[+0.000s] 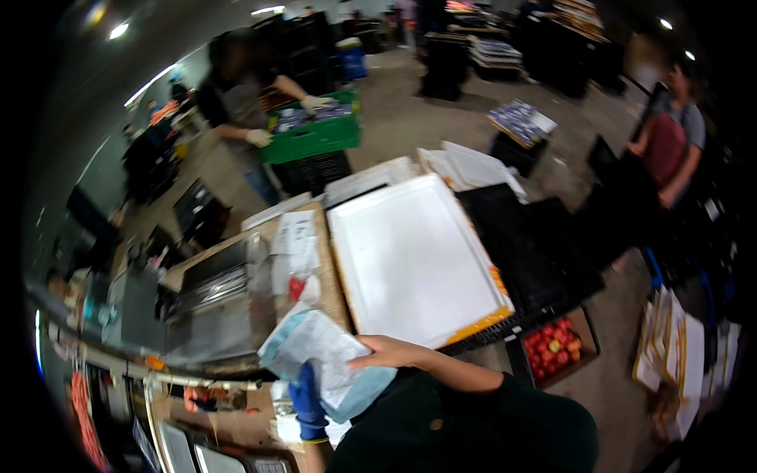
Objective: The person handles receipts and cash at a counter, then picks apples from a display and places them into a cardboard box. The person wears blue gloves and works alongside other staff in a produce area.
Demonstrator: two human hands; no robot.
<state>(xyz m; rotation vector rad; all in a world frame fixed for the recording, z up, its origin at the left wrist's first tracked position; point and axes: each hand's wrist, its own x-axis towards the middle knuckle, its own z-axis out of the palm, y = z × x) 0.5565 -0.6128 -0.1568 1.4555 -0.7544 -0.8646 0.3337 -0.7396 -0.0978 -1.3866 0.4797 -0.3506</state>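
Note:
A crumpled blue-and-white sheet, cloth or paper, lies between both hands, close to my body. My left hand, in a blue glove, grips its lower left edge. My bare right hand rests at its upper right side, thumb and fingers on it. Beyond the hands stands a large white foam lid or tray with yellow tape along its edge. A metal wrapping machine is to the left, with papers that bear writing and a small red item beside it.
Black crates stand right of the white tray, above a box of red fruit or tomatoes. Across the work area a co-worker in white gloves handles packs in a green crate. Another person stands at the far right. Stacked foam sheets are at the right.

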